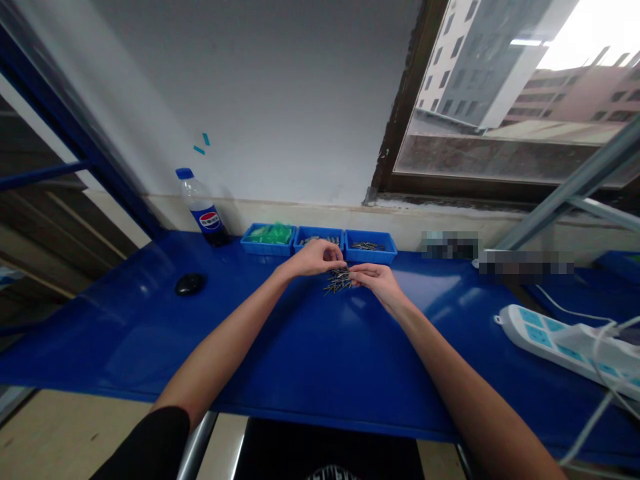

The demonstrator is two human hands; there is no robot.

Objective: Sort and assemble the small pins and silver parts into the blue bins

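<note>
A small pile of thin metal pieces lies loose on the blue worktop, near its far edge and just on the near side of a row of three blue trays. The left hand is at the far left of the pile, its fingers curled downward, with the tips close to the top of the heap. The right hand reaches in from the right, thumb and fingers drawn close to each other at the pile's right edge. The contact points are too small to show whether either hand's fingers are fully closed or clamped on a piece.

Beyond the hands, the left tray holds green, plastic-looking material; the middle tray, partly hidden by the left hand, and the right tray hold small metal pieces. Left of the trays stands an upright bottle with a blue cap and dark liquid in the bottom. A black rounded object lies nearer, on the left of the worktop. Well to the right is a white power strip with cables over it; blurred items sit along the far right side. Behind rises a pale wall, with a window at right.
</note>
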